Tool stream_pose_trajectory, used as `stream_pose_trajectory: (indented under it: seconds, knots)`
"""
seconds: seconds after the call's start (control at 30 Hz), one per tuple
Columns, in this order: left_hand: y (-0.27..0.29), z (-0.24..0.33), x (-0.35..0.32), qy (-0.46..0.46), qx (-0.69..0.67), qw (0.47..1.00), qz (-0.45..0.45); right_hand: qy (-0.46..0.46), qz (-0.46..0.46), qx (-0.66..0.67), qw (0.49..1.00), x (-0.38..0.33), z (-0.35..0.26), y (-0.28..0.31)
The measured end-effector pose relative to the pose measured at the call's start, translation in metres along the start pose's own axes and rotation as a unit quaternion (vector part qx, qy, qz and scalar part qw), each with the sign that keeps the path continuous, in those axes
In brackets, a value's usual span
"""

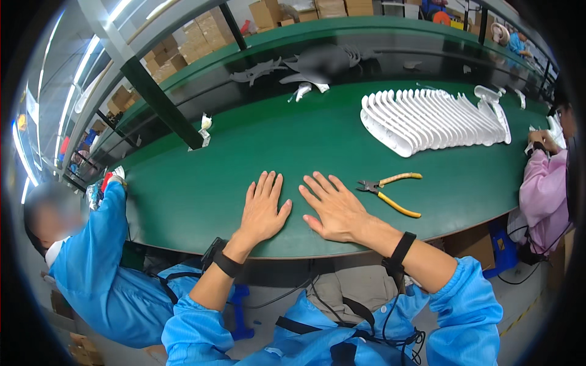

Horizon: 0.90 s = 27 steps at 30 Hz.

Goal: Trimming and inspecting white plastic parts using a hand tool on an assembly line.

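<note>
My left hand [264, 208] lies flat on the green tabletop [232, 165], fingers stretched out and nothing in it. Beside it, a little to the right, my right hand [332, 207] also rests palm down with its fingers spread. Just right of that hand, without touching it, lies a pair of cutting pliers [400, 196] with yellow handles, its jaws apart and toward my fingers. Farther back on the right, a long row of curved white plastic parts [427, 122] leans together, overlapping one another.
Small white scraps [311, 90] lie near the table's back edge. A dark green post [162, 104] rises at the left. A co-worker in blue [104, 238] sits at the left; another in pink [543, 183] works at the right end. Cardboard boxes [207, 30] stand behind.
</note>
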State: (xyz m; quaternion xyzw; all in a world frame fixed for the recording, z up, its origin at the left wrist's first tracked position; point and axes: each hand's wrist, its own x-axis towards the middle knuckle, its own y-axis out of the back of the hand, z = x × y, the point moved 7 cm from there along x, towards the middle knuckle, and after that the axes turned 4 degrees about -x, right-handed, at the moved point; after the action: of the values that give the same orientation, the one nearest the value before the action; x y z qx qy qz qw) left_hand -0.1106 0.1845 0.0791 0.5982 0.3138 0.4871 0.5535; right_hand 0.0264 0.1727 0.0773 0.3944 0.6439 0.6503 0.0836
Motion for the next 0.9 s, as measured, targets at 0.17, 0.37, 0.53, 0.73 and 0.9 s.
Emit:
stream_pose_trajectory:
  seconds: [0.17,0.37,0.53,0.73,0.9]
  knots:
    - [0.0,-0.002,-0.004,0.01,-0.001,1.0,-0.006,-0.031,-0.001,-0.028,0.999,-0.017,-0.015,0.006]
    - [-0.001,-0.005,-0.007,0.01,-0.005,1.0,0.003,-0.055,-0.043,-0.03,0.997,-0.033,-0.034,0.016]
    - [0.0,-0.005,-0.009,0.016,-0.01,1.0,-0.007,-0.052,-0.041,-0.012,0.998,-0.072,-0.051,0.014]
    - [0.003,-0.002,-0.01,0.008,0.015,1.0,-0.006,0.071,-0.315,0.036,0.946,-0.104,-0.103,0.112]
    - [0.006,-0.002,-0.011,0.014,0.007,1.0,-0.007,-0.01,-0.17,0.337,0.926,-0.088,-0.067,0.273]
